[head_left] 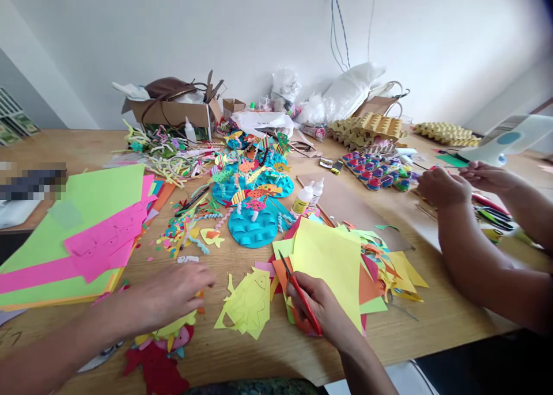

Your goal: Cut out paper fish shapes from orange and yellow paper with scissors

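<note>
My right hand (317,306) is closed round the red handles of a pair of scissors (307,303). Their dark blades point up and away, over the edge of a stack of coloured paper topped by a yellow sheet (330,257). Left of the scissors, yellow paper scraps with pencilled outlines (248,303) lie on the table. My left hand (179,294) is palm down with loosely bent fingers, above a pile of cut paper shapes; nothing shows in it, though its underside is hidden. A red paper cutout (155,367) lies at the near edge of that pile.
Blue bases with paper fish (253,225) and glue bottles (302,199) stand mid-table. Large green sheets (34,239) with pink strips lie left. Pipe cleaners (173,167), a cardboard box (177,113) and egg trays (367,127) are farther back. A co-worker's hands (447,185) work at right.
</note>
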Motion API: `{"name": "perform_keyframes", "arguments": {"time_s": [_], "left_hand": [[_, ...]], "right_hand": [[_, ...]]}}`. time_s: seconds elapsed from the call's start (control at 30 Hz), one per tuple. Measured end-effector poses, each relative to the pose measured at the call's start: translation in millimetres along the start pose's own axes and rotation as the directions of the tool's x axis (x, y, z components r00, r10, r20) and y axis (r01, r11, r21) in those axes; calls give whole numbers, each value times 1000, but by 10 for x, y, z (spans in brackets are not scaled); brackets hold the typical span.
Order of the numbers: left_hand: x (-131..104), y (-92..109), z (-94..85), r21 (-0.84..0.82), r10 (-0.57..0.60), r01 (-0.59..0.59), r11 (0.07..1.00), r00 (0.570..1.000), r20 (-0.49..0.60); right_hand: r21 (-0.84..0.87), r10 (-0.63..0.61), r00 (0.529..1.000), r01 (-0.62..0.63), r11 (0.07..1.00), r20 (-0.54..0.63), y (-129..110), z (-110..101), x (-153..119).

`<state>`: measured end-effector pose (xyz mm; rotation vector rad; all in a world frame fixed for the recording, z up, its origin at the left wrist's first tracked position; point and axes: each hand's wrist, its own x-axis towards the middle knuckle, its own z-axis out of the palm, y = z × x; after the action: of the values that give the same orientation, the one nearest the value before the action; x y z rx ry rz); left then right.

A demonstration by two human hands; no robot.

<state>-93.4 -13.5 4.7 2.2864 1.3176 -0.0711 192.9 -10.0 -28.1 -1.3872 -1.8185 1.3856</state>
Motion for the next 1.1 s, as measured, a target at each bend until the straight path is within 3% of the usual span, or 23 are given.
{"name": "perform_keyframes", "arguments": {"time_s": [0.2, 0.47, 0.77, 1.1], "left_hand": [[467, 324, 206, -82, 94, -95, 992, 995, -10], [854, 427, 268, -107, 168, -165, 980, 986, 18], [1026, 456, 137, -170, 253, -241, 956, 966, 50], [1039, 438, 184, -143, 169, -162, 976, 985, 35]], "right_hand": [[45, -8, 994, 14, 999, -110, -22, -42, -1], [-56, -17, 997, 13, 998, -73, 42, -75, -39], [-85, -4, 996, -4, 996, -89, 66, -89, -45], [-117, 16, 997, -24, 993, -75, 72, -23, -32]]}}
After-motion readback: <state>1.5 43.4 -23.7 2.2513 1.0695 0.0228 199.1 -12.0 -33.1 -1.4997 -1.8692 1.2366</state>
